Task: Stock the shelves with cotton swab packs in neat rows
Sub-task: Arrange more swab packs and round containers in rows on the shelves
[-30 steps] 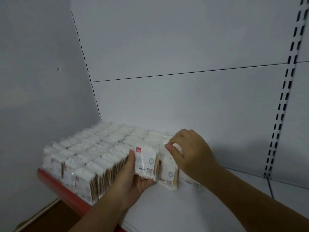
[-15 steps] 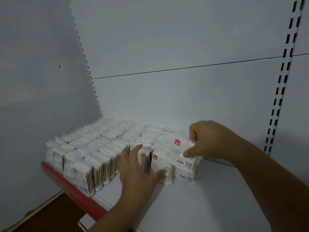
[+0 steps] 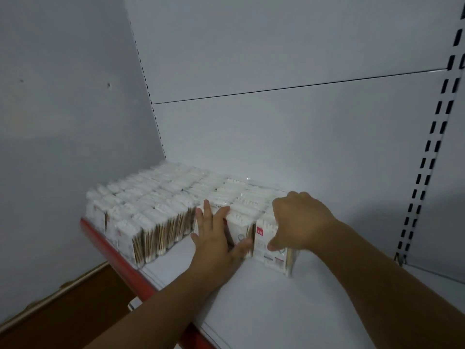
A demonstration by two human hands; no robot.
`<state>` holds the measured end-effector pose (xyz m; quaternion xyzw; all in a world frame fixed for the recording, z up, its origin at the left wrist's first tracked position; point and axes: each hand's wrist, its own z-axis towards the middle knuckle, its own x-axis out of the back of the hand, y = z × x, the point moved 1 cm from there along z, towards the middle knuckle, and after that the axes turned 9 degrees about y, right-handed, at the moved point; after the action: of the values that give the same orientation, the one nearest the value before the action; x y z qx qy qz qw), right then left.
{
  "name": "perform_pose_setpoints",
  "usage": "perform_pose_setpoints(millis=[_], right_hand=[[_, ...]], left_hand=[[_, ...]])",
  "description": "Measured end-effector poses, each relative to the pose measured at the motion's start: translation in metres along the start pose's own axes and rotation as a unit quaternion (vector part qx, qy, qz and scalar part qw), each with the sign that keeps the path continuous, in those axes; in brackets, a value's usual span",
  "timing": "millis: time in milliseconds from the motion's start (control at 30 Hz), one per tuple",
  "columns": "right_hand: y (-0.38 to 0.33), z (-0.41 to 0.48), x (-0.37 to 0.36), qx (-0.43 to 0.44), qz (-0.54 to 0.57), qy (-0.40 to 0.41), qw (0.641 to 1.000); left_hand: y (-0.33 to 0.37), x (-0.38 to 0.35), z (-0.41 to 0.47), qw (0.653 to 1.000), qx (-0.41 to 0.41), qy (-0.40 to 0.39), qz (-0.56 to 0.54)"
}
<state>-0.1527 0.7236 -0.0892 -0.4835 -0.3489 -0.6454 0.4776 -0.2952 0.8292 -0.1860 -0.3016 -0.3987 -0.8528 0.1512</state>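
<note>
Several rows of cotton swab packs (image 3: 151,205) stand upright on the left half of the white shelf (image 3: 276,306), reaching back to the rear panel. My left hand (image 3: 216,238) lies flat with straight fingers against the front pack of a middle row (image 3: 239,230). My right hand (image 3: 297,220) grips the front pack of the rightmost row (image 3: 266,250) from above, thumb on its front face near a red label. That pack's wooden sticks show at its right side.
The shelf's red front edge (image 3: 110,250) runs diagonally at the lower left. A slotted upright (image 3: 427,147) stands at the right and a grey side wall (image 3: 63,122) at the left. Brown floor (image 3: 75,311) lies below.
My right hand moved forward and down to the front pack of the rightmost row. My left hand stayed flat against the neighbouring row's front. The view shifted slightly.
</note>
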Motion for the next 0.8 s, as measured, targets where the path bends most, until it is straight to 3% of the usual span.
perform_pose_setpoints(millis=[167, 533, 800], right_hand=[[0.001, 0.003, -0.010, 0.016, 0.016, 0.016, 1.000], [0.010, 0.003, -0.017, -0.026, 0.091, -0.021, 0.995], [-0.002, -0.009, -0.035, -0.009, -0.011, -0.011, 1.000]], left_hand=[[0.002, 0.005, 0.001, 0.996, 0.022, -0.016, -0.085], [-0.003, 0.008, 0.003, 0.991, 0.015, 0.006, -0.132], [-0.001, 0.008, 0.001, 0.989, 0.032, 0.068, -0.130]])
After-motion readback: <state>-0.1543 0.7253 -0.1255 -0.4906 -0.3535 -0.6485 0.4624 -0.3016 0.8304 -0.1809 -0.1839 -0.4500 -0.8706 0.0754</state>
